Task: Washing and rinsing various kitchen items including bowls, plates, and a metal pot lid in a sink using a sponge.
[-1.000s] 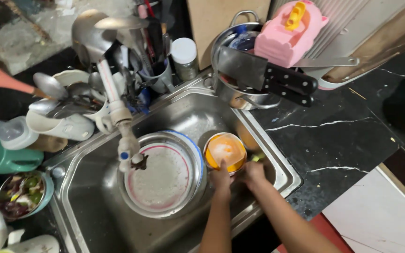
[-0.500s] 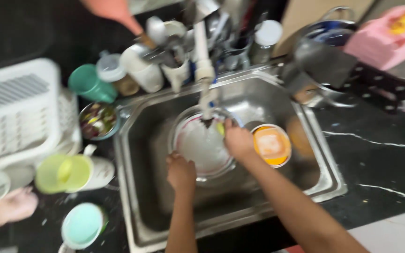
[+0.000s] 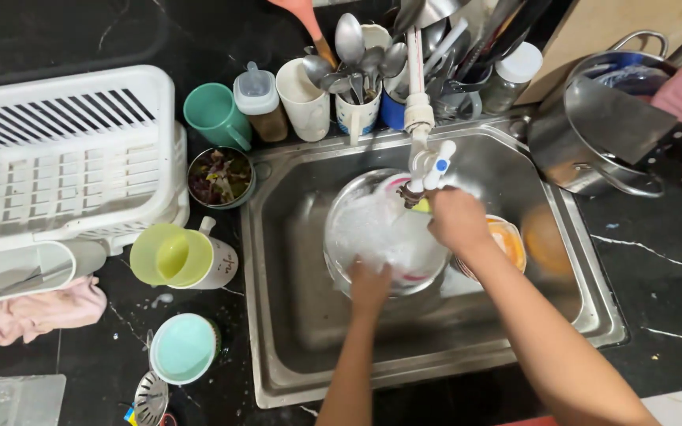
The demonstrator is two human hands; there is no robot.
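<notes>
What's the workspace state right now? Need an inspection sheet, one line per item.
Surface: steel sink set in a black marble-look counter.
Job's things: soapy round steel plate in the sink under the tap; orange bowl beside it.
Clutter: white dish rack, green mug, cup of spoons, bowl of scraps, steel pot, pink cloth.
Grippers: left hand holds the plate's near rim; right hand is on its far side, by the tap.
Cables: nothing seen.
Surroundings: another person's hand, top edge; little else visible.
</notes>
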